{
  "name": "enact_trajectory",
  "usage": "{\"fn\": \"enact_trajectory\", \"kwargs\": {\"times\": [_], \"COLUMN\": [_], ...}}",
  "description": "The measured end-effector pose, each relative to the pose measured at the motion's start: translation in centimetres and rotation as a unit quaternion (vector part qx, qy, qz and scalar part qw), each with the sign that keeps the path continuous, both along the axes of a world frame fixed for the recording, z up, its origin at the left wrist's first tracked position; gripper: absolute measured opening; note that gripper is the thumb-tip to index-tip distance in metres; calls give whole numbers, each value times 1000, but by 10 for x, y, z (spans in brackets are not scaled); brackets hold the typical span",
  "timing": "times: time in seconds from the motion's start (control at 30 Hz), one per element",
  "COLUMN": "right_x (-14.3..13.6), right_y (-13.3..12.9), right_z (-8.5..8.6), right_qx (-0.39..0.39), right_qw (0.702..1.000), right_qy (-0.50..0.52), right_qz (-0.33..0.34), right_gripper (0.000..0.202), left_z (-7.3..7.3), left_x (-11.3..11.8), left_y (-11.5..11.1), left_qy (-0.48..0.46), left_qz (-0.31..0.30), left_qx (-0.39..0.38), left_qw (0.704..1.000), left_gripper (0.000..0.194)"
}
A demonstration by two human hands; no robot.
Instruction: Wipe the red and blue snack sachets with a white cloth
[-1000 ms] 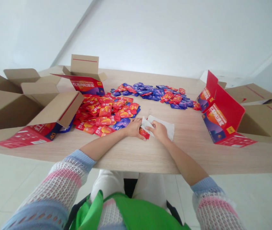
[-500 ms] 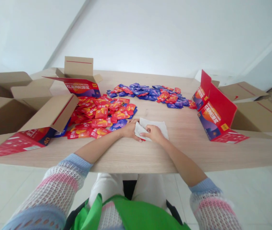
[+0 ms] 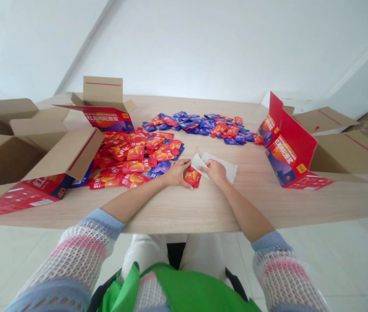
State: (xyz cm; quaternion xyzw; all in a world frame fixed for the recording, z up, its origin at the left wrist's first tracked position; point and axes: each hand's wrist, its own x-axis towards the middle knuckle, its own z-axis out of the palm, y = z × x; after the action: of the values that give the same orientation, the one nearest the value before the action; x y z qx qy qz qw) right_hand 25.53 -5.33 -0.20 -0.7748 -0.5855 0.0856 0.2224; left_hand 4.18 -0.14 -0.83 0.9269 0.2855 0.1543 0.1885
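One "40" box [image 3: 46, 189]; left grip [image 3: 175, 174] apart at red sachet [image 3: 193, 177]; right grip [image 3: 216, 171] together on white cloth [image 3: 230, 168].

near the middle of the worktop's near edge [image 3: 177, 216], the person's left hand [image 3: 176, 174] lies with thumb and fingers apart at the left side of a single red packet [image 3: 193, 177]. the right hand [image 3: 216, 171] pinches a folded white cloth [image 3: 231, 169], which partly covers that packet's top. left of the left hand is a heap of mostly red packets [image 3: 135, 151]; a band of purple and red packets [image 3: 200, 125] lies toward the far edge. open cartons [image 3: 43, 186] stand toward the left end, and red-fronted boxes [image 3: 288, 160] toward the right.
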Motion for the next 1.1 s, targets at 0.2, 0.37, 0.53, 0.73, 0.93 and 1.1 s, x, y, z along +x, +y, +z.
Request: {"fn": "enact_trajectory", "kwargs": {"times": [0.2, 0.37, 0.53, 0.73, 0.93, 1.1], "right_x": [-20, -30, -13, 4, -20, -27], "right_y": [-18, -19, 1, 5, -17, -10], "right_z": [-5, -3, 0, -2, -3, -3], "right_qx": [1, -12, -18, 0, 4, -6], "right_qw": [980, 986, 1000, 999, 989, 994], "right_qy": [66, 59, 10, -19, 46, 35], "right_qz": [186, 155, 11, -33, 138, 103], "right_gripper": [44, 45, 44, 43, 41, 43], "left_z": [-3, 1, 6, 1, -1, -3], "left_x": [-2, -6, -6, 3, 4, 7], "left_y": [0, 2, 1, -3, -2, 1], "left_qy": [-36, -24, -5, -11, -26, -56], "left_qz": [14, -26, -37, 27, 43, 60], "left_qx": [18, -3, -16, 4, 7, -20], "left_qw": [999, 999, 999, 1000, 999, 996], "left_gripper": [100, 103, 105, 104, 92, 87]}}
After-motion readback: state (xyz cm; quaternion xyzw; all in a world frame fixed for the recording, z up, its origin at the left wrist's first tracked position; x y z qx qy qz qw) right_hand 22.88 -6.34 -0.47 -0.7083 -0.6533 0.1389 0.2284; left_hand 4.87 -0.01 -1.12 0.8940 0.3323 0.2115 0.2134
